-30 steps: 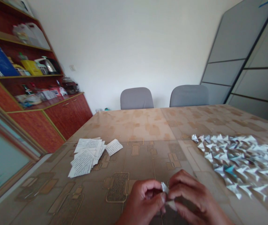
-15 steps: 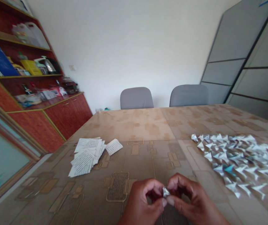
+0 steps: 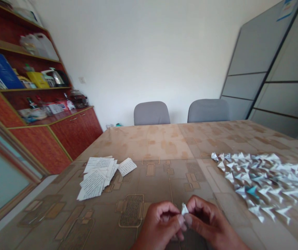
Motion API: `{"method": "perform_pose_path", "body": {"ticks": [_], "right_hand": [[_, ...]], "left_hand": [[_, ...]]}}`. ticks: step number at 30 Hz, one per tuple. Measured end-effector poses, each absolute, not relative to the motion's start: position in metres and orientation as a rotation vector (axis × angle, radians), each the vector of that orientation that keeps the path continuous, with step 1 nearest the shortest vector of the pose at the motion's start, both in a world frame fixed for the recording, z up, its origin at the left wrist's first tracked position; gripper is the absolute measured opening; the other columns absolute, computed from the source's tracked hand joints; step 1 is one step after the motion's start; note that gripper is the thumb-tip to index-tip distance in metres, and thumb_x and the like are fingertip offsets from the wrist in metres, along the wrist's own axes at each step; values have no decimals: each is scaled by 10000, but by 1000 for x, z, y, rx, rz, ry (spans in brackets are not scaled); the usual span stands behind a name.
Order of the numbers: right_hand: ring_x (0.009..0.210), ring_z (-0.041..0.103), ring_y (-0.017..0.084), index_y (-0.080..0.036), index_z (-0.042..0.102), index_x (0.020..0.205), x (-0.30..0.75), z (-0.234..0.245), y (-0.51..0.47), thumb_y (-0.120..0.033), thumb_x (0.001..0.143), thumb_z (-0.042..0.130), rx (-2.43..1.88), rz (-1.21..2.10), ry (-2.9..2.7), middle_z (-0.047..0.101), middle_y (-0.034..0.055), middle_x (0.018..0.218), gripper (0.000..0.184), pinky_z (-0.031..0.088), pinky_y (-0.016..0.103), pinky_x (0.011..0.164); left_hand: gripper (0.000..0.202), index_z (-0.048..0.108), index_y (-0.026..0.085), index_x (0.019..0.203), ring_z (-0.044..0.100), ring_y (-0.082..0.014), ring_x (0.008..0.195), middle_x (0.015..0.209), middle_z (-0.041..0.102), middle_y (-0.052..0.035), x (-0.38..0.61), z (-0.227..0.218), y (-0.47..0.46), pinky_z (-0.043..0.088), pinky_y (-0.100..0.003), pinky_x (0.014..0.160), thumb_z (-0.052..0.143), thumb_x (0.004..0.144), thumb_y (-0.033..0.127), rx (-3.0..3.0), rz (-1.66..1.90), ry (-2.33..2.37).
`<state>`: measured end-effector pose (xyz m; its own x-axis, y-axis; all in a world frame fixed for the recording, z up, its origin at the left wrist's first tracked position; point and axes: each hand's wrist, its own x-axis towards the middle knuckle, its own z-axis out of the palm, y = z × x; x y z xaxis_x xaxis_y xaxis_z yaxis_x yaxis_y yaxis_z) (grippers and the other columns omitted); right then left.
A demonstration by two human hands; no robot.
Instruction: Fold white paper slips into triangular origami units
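Between my two hands, near the front edge of the table, is a small folded piece of paper (image 3: 184,209) with a pointed top. My left hand (image 3: 163,222) pinches it from the left, thumb and fingertips closed. From the other side my right hand (image 3: 206,218) grips it with thumb and curled forefinger. Its lower part is hidden by my thumbs. To the right stand rows of folded paper cranes (image 3: 258,173), mostly white with one bluish. Over on the left lies a loose pile of printed paper squares (image 3: 96,177), with a few more squares (image 3: 127,167) beside it.
The table (image 3: 161,142) has a patterned brown cover. Two grey chairs (image 3: 152,113) stand at its far side. A red-brown shelf unit (image 3: 60,139) with bottles, a kettle and boxes is at the left; a grey cabinet (image 3: 247,52) is at the right.
The folded paper now shows more upright, its point rising above my thumbs. My fingers have shifted slightly around it. The whole view has tilted a little upward.
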<state>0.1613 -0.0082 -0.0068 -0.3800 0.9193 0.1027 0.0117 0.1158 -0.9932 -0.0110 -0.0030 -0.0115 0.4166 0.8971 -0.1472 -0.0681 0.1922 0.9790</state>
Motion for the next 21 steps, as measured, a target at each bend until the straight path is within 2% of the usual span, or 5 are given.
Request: {"method": "perform_pose_path", "body": {"ticks": [5, 11, 17, 21], "right_hand": [[567, 504, 112, -178, 534, 712, 163, -4, -8, -530, 855, 595, -969, 1345, -1607, 557, -26, 615, 385, 377, 216, 542], [591, 520, 120, -168, 553, 720, 162, 4, -11, -540, 846, 596, -976, 1396, -1617, 620, 4, 658, 395, 374, 223, 563], [541, 448, 110, -172, 549, 685, 160, 5, -12, -566, 815, 608, -1023, 1365, -1609, 521, -29, 587, 418, 317, 223, 516], [548, 475, 114, -166, 583, 699, 160, 2, -12, -533, 810, 636, -995, 1397, -1576, 579, -13, 605, 387, 335, 226, 533]], "left_hand": [[456, 646, 112, 732, 550, -116, 543, 581, 584, -5, -12, 2, -2, 407, -230, 560, 694, 705, 564, 1231, 928, 905], [395, 639, 118, 702, 533, -116, 512, 548, 581, -2, -9, -1, 0, 395, -229, 537, 708, 694, 506, 1210, 912, 933], [319, 619, 117, 662, 512, -109, 486, 524, 564, 4, -5, 4, -2, 392, -225, 517, 721, 671, 420, 1186, 930, 989], [321, 641, 104, 693, 515, -109, 496, 529, 567, -1, -5, 7, -4, 398, -225, 526, 707, 691, 418, 1198, 956, 957]]}}
